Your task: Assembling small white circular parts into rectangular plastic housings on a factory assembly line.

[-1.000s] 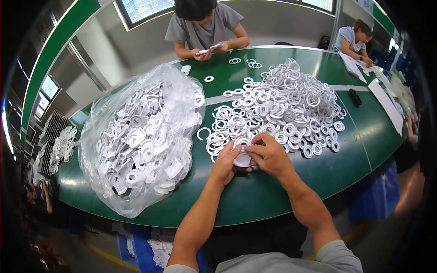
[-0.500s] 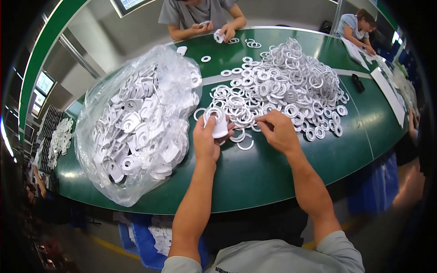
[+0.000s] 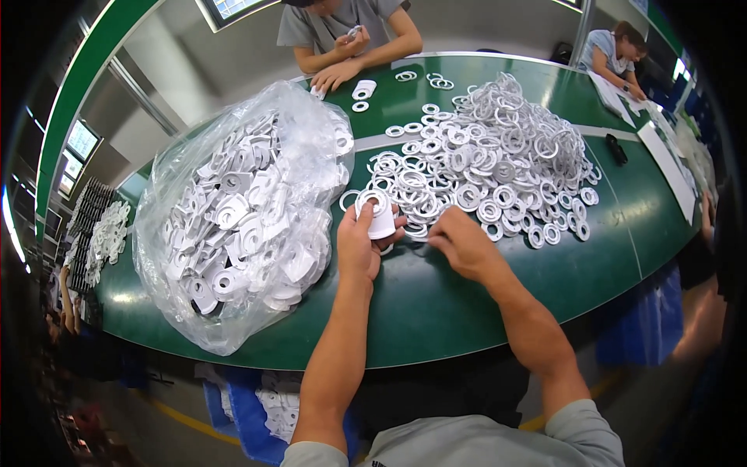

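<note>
A: One long green table (image 3: 436, 311), curved at the near edge, filling the middle of the view.

B: And on it, biggest first?

A: To the left, a clear plastic bag (image 3: 233, 226), bulging with flat white plastic pieces, each with a round hole. To the right, a broad heap of white rings (image 3: 498, 163), spread loose over the green, thinning to single rings at the near side. Between bag and heap, a bare strip of table.

B: Hands?

A: Both coming up from the lower edge on bare forearms. Left hand (image 3: 359, 247) raised just above the table, closed around a small white plastic piece (image 3: 377, 214), thumb and fingers clamping its sides, round opening facing up. Piece well off the surface, just beside the near rim of the heap. Right hand (image 3: 464, 245) lowered at the heap's near edge, fingertips pinched together at the rings there; impossible to tell whether pinching a ring or only touching.

B: Anything else around?

A: Across the table, another person in a grey shirt (image 3: 327, 27), both hands up on a small white part. Far right, a second seated person (image 3: 615, 47) bent over white sheets. Near that end, a small dark object (image 3: 616, 149) lying on the green. A few stray rings (image 3: 405, 75) near the far edge.
</note>
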